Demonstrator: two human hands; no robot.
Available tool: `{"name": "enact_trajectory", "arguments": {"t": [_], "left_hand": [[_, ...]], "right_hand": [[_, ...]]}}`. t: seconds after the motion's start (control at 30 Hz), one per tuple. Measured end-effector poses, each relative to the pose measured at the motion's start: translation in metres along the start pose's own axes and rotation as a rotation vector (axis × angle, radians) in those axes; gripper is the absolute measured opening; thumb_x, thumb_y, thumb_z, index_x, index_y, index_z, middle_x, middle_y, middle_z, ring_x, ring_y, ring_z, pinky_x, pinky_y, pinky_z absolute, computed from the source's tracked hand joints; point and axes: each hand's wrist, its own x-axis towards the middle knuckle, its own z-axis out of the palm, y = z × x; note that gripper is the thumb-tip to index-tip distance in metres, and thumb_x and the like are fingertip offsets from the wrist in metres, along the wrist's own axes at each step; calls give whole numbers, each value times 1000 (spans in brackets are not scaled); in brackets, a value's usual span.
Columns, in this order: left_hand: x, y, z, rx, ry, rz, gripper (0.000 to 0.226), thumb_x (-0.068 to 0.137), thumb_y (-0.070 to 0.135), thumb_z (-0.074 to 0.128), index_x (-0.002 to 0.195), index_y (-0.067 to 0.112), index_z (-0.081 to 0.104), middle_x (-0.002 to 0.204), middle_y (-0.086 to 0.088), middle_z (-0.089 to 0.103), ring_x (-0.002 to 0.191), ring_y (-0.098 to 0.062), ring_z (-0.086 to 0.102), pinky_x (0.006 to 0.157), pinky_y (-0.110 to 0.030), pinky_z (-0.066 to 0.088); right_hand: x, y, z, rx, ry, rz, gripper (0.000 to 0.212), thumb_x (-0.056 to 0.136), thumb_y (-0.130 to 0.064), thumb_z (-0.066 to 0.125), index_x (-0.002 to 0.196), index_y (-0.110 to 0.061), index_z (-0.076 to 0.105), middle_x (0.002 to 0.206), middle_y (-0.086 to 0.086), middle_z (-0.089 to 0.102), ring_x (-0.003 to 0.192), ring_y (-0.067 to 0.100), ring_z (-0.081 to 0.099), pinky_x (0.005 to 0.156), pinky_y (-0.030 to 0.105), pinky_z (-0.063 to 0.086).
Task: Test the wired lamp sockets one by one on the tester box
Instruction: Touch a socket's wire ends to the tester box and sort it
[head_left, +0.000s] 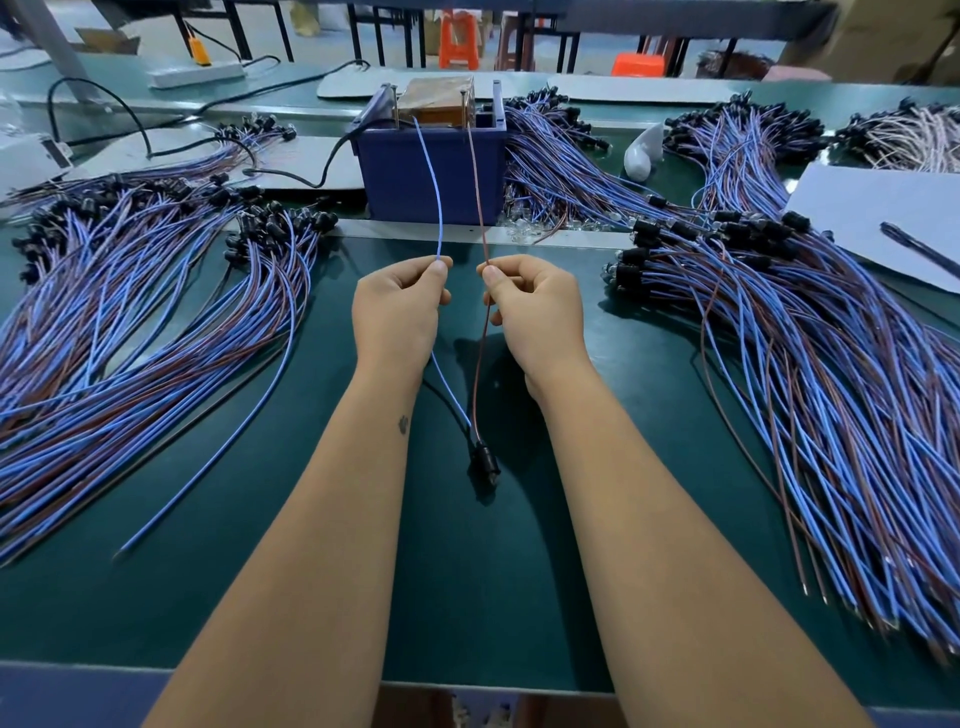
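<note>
Left hand (397, 306) pinches the blue wire (435, 197) between thumb and forefinger; right hand (530, 312) pinches the brown wire (477, 192) the same way. From my remote view, both leads rise from the hands to the far tester box (431, 166), a blue bin at table centre, their tips meeting the upright metal pins (462, 106) at its top. Below the hands the two wires converge on one black lamp socket (483, 460), which lies on the green table (467, 597) between my forearms. Left pile (135, 291) and right pile (810, 332) of wired sockets flank the work area. White paper (872, 213) with a pen (919, 247) lies far right.
</note>
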Motion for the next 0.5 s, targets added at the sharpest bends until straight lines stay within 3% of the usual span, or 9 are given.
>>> {"name": "enact_trajectory", "arguments": {"t": [0.17,0.5], "left_hand": [[0,0,0,8,2,2,14,94,26,62,95,26,76,65,12,64,60,3,54,59,-10,44],[3,2,-1,-18,59,-2,13,94,23,62,89,26,73,64,11,61,47,7,49,50,-7,40]], "right_hand": [[0,0,2,-15,-8,-1,13,94,-15,61,85,-21,68,67,-4,61,67,13,55,80,44,54],[2,1,1,-18,1,2,10,95,-17,60,93,-15,70,69,-3,61,66,14,54,79,41,53]]}}
